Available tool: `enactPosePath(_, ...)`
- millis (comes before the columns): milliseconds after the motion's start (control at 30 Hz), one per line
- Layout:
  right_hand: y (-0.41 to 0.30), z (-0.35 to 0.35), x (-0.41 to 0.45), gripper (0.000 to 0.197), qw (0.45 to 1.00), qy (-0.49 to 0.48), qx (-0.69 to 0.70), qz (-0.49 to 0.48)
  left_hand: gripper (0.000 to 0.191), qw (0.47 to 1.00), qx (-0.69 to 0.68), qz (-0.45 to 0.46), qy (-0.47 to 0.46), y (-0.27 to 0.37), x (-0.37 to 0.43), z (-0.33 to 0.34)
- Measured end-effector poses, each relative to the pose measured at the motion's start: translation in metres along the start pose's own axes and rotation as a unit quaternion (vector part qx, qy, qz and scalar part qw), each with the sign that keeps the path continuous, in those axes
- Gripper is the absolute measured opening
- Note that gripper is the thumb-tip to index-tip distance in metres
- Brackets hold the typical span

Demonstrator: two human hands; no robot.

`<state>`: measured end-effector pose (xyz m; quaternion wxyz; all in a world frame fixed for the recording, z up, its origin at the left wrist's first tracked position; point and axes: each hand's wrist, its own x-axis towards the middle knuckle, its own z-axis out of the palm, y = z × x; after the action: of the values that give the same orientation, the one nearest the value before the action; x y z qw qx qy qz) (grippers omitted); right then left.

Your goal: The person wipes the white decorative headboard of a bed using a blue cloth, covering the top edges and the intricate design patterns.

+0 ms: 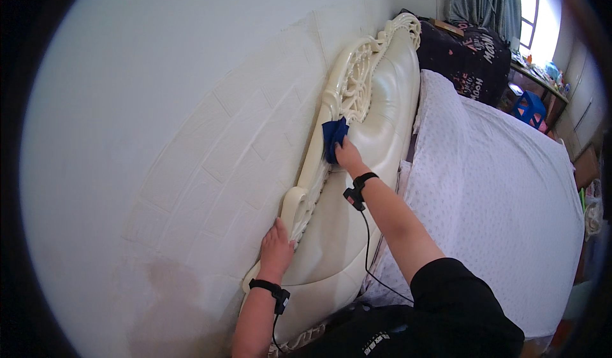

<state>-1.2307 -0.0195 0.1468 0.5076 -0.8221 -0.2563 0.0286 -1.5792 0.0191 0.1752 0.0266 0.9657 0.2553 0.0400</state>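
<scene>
A cream headboard (363, 200) with a glossy carved frame and padded, leather-like panels stands along the wall. My right hand (348, 153) presses a dark blue cloth (334, 137) onto the top rail, just below the openwork carving (358, 78). Lower down, my left hand (277, 249) rests over the curved edge of the frame, with no object visible in it. Its palm side is hidden. Black straps with small wired devices circle both my wrists.
A white patterned sheet (487, 205) covers the bed to the right of the headboard. Dark printed bedding (464, 61) is heaped at the far end. Beyond it are a blue plastic stool (529, 108) and a cluttered table (540, 78) by the window. Brick-patterned wall panels (239, 143) line the left.
</scene>
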Motion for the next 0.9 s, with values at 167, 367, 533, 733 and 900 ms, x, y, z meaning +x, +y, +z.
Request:
enactPosePath(167, 0.036, 0.009, -0.033, 0.052, 0.993, 0.017, -0.044, -0.106, 0.080, 0.999, -0.022, -0.024, -0.033, 0.010, 0.009, -0.006)
enactPosePath(367, 0.025, -0.004, -0.028, 0.052, 0.978, -0.068, -0.129, -0.149, 0.081, 0.997, -0.018, -0.038, -0.059, -0.001, 0.004, -0.004)
enactPosePath(533, 0.029, -0.027, 0.010, 0.042, 0.953, -0.121, -0.230, -0.157, 0.082, 0.999, -0.006, -0.021, -0.030, -0.003, 0.002, 0.002)
enactPosePath(733, 0.026, -0.036, 0.057, 0.037, 0.865, -0.133, -0.397, -0.277, 0.083, 0.998, -0.016, -0.033, -0.043, 0.002, 0.003, -0.004)
enactPosePath(900, -0.005, -0.036, 0.073, 0.048, 0.889, -0.127, -0.408, -0.168, 0.082, 0.998, -0.010, -0.040, -0.046, 0.002, 0.001, -0.006)
